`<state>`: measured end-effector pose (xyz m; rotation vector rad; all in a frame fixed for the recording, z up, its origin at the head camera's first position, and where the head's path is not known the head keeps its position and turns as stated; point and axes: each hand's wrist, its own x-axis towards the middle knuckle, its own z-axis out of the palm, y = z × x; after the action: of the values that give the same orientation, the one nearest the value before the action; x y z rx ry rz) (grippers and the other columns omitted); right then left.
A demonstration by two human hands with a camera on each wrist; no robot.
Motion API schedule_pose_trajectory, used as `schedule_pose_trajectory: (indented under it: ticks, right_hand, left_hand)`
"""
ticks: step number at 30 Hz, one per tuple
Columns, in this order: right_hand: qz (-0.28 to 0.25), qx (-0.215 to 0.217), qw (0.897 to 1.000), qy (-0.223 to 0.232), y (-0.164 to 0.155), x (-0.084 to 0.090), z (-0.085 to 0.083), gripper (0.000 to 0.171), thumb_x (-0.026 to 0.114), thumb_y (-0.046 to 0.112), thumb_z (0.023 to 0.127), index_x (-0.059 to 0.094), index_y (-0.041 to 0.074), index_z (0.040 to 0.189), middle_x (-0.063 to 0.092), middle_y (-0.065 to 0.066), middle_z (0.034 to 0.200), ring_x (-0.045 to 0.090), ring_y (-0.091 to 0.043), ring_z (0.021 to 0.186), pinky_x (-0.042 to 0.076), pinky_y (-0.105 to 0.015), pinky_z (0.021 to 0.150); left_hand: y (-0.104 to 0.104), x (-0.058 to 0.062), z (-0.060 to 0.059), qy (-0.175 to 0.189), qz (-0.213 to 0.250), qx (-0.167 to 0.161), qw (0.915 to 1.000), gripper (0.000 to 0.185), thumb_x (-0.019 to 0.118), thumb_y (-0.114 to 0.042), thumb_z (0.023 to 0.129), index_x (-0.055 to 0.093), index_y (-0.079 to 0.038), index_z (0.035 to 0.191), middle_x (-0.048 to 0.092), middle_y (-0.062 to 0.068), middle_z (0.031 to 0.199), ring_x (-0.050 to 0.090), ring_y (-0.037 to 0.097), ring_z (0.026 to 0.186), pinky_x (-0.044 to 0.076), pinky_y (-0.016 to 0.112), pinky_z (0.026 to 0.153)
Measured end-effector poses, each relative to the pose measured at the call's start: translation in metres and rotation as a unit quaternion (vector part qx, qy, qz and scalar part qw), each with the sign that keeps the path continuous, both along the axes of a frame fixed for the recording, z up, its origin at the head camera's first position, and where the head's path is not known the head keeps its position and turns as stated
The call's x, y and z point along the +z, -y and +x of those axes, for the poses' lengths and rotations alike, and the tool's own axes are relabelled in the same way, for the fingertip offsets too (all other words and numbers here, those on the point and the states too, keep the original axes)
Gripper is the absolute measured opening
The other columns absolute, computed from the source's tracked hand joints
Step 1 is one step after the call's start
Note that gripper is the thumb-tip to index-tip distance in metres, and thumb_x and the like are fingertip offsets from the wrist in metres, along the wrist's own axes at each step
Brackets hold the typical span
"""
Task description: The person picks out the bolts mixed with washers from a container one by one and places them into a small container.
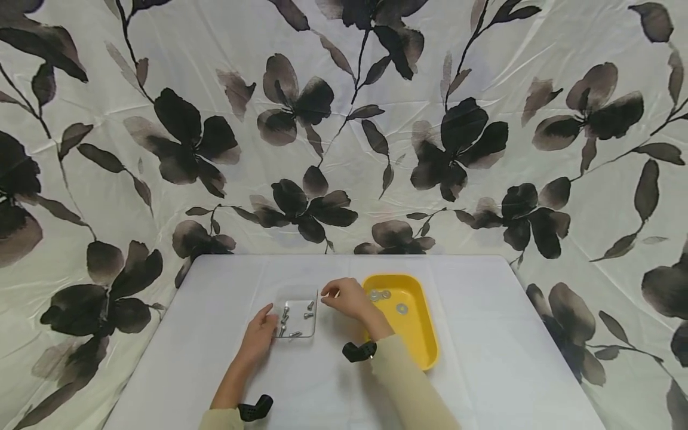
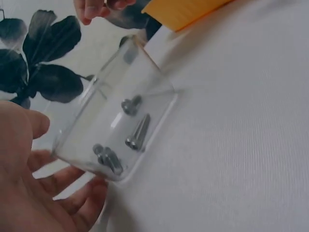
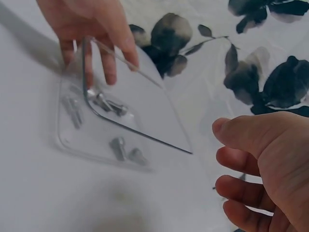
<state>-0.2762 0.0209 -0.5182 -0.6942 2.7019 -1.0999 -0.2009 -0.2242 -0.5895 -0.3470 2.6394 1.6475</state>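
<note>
A clear plastic box (image 1: 295, 337) stands on the white table with several metal bolts (image 2: 137, 133) lying loose on its floor. My left hand (image 1: 259, 334) is at the box's left side, its fingers extended along the wall in the left wrist view. My right hand (image 1: 348, 298) hovers just past the box's right edge, between it and the yellow tray. In the right wrist view, the right thumb and fingers (image 3: 241, 162) are loosely bent, with nothing visible between them.
The yellow tray (image 1: 432, 343) sits right of the box, partly behind the right forearm, with several round metal washers (image 1: 402, 309) in it. A floral cloth (image 1: 387, 179) hangs behind the table's far edge. Each wrist wears a black device (image 1: 359, 352).
</note>
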Motion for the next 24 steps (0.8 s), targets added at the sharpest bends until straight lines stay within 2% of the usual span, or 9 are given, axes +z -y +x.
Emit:
schedule_pose_trajectory:
  ticks: [3,6,10,13,17,21,24]
  right_hand:
    - [0.001,0.001,1.0,-0.011,-0.009,0.005,-0.002,0.017,0.071,0.023,0.09,0.075,0.012,0.102,0.061,0.009,0.08,0.054,-0.012,0.073,0.048,-0.022,0.06]
    - [-0.004,0.001,1.0,-0.012,-0.018,0.009,-0.002,0.017,0.07,0.023,0.09,0.075,0.012,0.102,0.062,0.009,0.081,0.055,-0.013,0.074,0.049,-0.023,0.061]
    - [-0.013,-0.005,1.0,-0.011,-0.031,0.014,-0.003,0.016,0.069,0.022,0.091,0.074,0.012,0.101,0.062,0.007,0.082,0.055,-0.014,0.076,0.051,-0.024,0.063]
    - [-0.007,-0.009,1.0,-0.014,-0.042,0.016,-0.003,0.015,0.069,0.022,0.092,0.074,0.012,0.101,0.062,0.006,0.082,0.056,-0.015,0.076,0.051,-0.024,0.063]
    - [0.0,-0.023,1.0,-0.008,-0.059,0.014,-0.004,0.014,0.069,0.023,0.091,0.074,0.014,0.1,0.062,0.006,0.082,0.056,-0.015,0.075,0.052,-0.024,0.063]
    - [-0.006,-0.039,0.999,0.001,-0.074,0.012,-0.006,0.013,0.069,0.022,0.092,0.074,0.014,0.101,0.063,0.005,0.084,0.057,-0.014,0.074,0.052,-0.024,0.063]
    - [-0.019,-0.049,0.999,0.005,-0.084,0.011,-0.007,0.013,0.069,0.02,0.092,0.074,0.012,0.101,0.064,0.004,0.085,0.057,-0.015,0.071,0.052,-0.026,0.06]
  left_hand:
    - [-0.005,0.008,0.001,-0.031,-0.021,0.024,0.999,0.056,0.043,-0.027,0.104,0.026,-0.003,0.152,0.043,0.024,0.14,0.047,0.04,0.123,0.04,0.054,0.1]
    - [-0.013,0.018,0.005,-0.092,-0.035,0.037,0.9945,0.053,0.046,-0.022,0.103,0.029,-0.003,0.15,0.041,0.022,0.142,0.042,0.041,0.128,0.037,0.054,0.103]
    - [-0.028,0.028,0.011,-0.167,-0.052,0.019,0.9844,0.048,0.051,-0.015,0.101,0.037,-0.005,0.146,0.045,0.019,0.139,0.042,0.038,0.127,0.037,0.054,0.102]
    - [-0.041,0.033,0.014,-0.191,-0.055,-0.005,0.98,0.046,0.053,-0.014,0.1,0.042,-0.006,0.144,0.047,0.016,0.138,0.044,0.036,0.125,0.04,0.055,0.1]
    - [-0.058,0.038,0.015,-0.186,-0.035,-0.049,0.9807,0.044,0.055,-0.013,0.099,0.046,-0.008,0.142,0.049,0.013,0.137,0.048,0.034,0.123,0.044,0.053,0.097]
    - [-0.075,0.047,0.015,-0.137,0.01,-0.092,0.9862,0.043,0.057,-0.013,0.098,0.048,-0.009,0.14,0.05,0.014,0.135,0.051,0.034,0.118,0.047,0.049,0.093]
    - [-0.089,0.054,0.015,-0.096,0.009,-0.12,0.988,0.046,0.058,-0.016,0.098,0.047,-0.009,0.142,0.05,0.015,0.135,0.053,0.034,0.117,0.049,0.047,0.091]
